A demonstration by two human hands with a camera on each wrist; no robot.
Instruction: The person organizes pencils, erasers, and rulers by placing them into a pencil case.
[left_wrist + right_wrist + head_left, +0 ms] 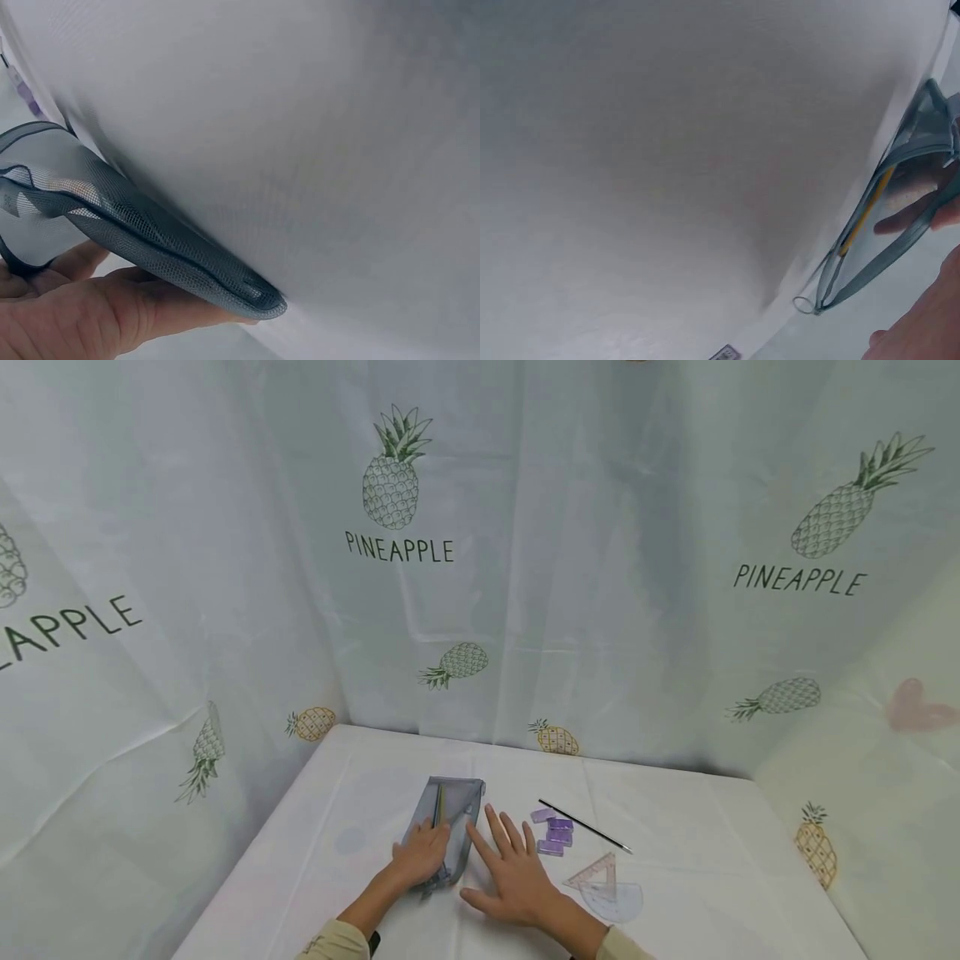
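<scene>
A grey-blue mesh pencil pouch (462, 827) lies on the table in front of me, with long pencils (438, 802) in it. My left hand (422, 857) holds the pouch at its left side, fingers over the pencils. The left wrist view shows that hand (90, 319) against the mesh pouch (165, 240). To the right of the pouch, my right hand (517, 881) is spread with straight fingers and holds nothing; its fingertips are near the pouch's right edge. In the right wrist view, a yellow pencil (866, 210) shows within the gaping pouch (881, 262).
Right of my right hand lie several small purple translucent rectangles (558, 831) and a thin black pencil-like stick (585, 824). Nearer me, a pinkish set square (588, 870) overlaps a clear protractor (630, 902). Pineapple-print curtains (525, 610) surround the white table (697, 860).
</scene>
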